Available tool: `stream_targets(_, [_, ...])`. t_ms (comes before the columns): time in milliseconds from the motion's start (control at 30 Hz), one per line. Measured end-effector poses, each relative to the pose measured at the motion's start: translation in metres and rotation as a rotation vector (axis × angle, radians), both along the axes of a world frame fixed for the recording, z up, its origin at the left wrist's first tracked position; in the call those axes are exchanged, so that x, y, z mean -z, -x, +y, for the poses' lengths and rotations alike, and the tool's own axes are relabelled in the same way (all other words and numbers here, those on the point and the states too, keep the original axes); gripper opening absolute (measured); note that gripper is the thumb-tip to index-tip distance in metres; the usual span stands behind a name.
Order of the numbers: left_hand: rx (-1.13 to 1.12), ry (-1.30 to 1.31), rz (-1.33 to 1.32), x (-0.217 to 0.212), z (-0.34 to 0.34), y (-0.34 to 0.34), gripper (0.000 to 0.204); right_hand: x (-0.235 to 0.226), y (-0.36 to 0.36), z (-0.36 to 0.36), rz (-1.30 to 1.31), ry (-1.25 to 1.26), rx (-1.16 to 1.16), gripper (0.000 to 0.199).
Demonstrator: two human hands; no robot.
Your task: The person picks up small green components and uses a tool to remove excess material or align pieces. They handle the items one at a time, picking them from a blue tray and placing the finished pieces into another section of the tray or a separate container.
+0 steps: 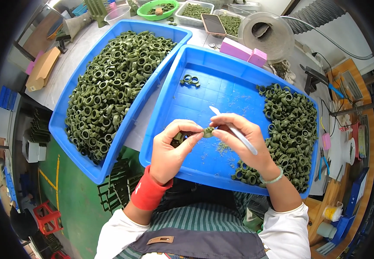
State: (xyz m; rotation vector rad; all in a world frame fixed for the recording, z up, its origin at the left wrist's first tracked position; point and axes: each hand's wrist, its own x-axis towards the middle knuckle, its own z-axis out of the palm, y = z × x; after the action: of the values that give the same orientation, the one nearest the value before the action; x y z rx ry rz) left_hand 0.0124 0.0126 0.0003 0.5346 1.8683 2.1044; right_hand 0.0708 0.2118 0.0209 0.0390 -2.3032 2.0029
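Above the right blue tray (187,101), my left hand (172,149) pinches a small dark green ring-shaped part (208,132) between thumb and fingertips. More dark green ring parts show within the curl of its fingers. My right hand (243,138) meets the same part with thumb and forefinger. A slim silver knife-like tool (242,139) with a white end lies across that hand, gripped in it; its working edge cannot be made out. Pale green shavings (222,147) are scattered on the tray bottom below my hands.
A heap of green ring parts (288,134) fills the tray's right side; two joined rings (190,80) lie farther back. The left blue bin (55,125) is piled with similar parts. Behind stand a phone (213,24), a pink block (243,52), a green basin (140,11) and clear tubs.
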Motion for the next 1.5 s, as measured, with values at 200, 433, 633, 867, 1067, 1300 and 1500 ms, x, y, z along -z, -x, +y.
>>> stream_targets(200, [-0.031,0.017,0.090,0.003,-0.002,0.003,0.010,-0.005,-0.001,-0.005,-0.043,-0.070,-0.024,0.019])
stream_targets(433, [-0.013,0.009,0.038,0.001,-0.005,0.003,0.010,0.002,0.001,-0.007,0.057,-0.056,-0.029,0.018])
stream_targets(633, [-0.070,0.054,0.032,-0.003,-0.018,0.010,0.011,0.004,0.006,-0.013,-0.028,0.056,-0.033,0.016])
stream_targets(867, [-0.799,0.667,0.707,-0.032,-0.131,0.089,0.019,0.041,0.076,-0.008,0.043,-0.214,0.048,0.015])
stream_targets(1067, [-0.619,0.692,0.778,-0.034,-0.119,0.083,0.024,0.087,0.148,0.006,0.276,-0.741,0.223,0.019])
stream_targets(1300, [-0.250,0.261,0.373,-0.017,-0.072,0.051,0.018,0.096,0.153,0.000,0.505,-0.945,0.165,0.019])
stream_targets(1500, [-0.041,0.104,0.080,-0.011,-0.048,0.036,0.023,0.074,0.105,0.012,0.430,-0.798,0.115,0.018])
